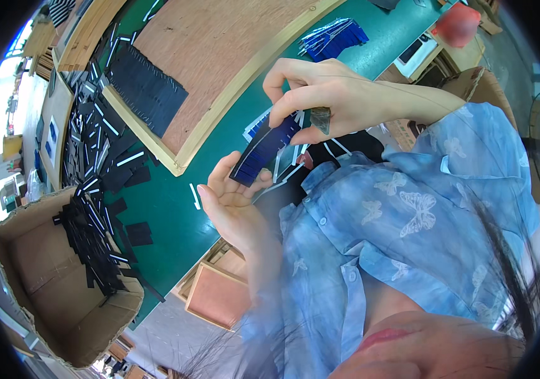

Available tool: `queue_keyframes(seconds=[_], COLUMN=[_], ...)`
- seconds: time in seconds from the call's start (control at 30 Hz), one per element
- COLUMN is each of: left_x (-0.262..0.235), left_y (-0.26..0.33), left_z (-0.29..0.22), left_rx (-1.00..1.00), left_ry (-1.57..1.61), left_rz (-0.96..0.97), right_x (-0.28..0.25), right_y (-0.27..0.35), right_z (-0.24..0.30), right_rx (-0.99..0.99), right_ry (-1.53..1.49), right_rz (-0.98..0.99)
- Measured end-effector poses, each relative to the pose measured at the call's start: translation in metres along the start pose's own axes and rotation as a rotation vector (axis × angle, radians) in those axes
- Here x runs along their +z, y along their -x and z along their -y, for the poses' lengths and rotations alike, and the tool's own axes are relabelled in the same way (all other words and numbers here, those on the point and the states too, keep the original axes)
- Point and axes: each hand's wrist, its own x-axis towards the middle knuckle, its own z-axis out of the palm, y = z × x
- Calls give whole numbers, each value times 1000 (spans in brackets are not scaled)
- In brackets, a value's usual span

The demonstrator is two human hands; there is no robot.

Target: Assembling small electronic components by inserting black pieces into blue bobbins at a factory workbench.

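A fanned stack of thin dark-blue strips (260, 151) slants between my two hands, just off the table's near edge. My right hand (320, 95) pinches its upper end between thumb and fingers. A small brownish piece (320, 120) sits against that hand's fingers; its kind is unclear. Curled around the lower end is my left hand (238, 202), palm up, with its thumb out to the side. Behind the stack, partly hidden, more blue pieces and thin white strips (276, 165) show over my lap.
A wood-framed board (219, 57) lies on the green table (172, 202), with a row of black pieces (147, 88) on it. Loose black and white strips (96, 145) spread leftward toward a cardboard box (36, 271). Another blue bundle (334, 39) lies beyond my right hand.
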Motion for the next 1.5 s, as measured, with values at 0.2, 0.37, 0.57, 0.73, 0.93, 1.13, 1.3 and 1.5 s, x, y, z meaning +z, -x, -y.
queue_keyframes(seconds=[0.2, 0.37, 0.57, 0.73, 0.93, 1.13, 1.3, 1.5], left_x=[0, 3, -10, -13, -19, -21, -23, -23], left_y=[0, 2, -1, -6, -10, -12, -12, -11], left_z=[-3, -4, -3, -2, 0, 1, -2, -3], left_rx=[7, 47, -12, -50, -72, -79, -96, -61], left_ry=[-11, -145, -47, 30, 37, 51, 82, 54], left_rz=[-2, 20, 52, 140, 165, 185, 182, 195], right_x=[0, 0, -4, -5, -2, -2, -2, -3], right_y=[-5, -4, -9, -6, -9, -11, -11, -11], right_z=[3, -1, 4, 7, 6, 5, 7, 7], right_rx=[-32, -9, 33, 10, -28, -37, -21, 55], right_ry=[-7, -30, -194, -193, -217, -243, -238, -260], right_rz=[-15, -14, 24, 2, -16, -20, -9, -20])
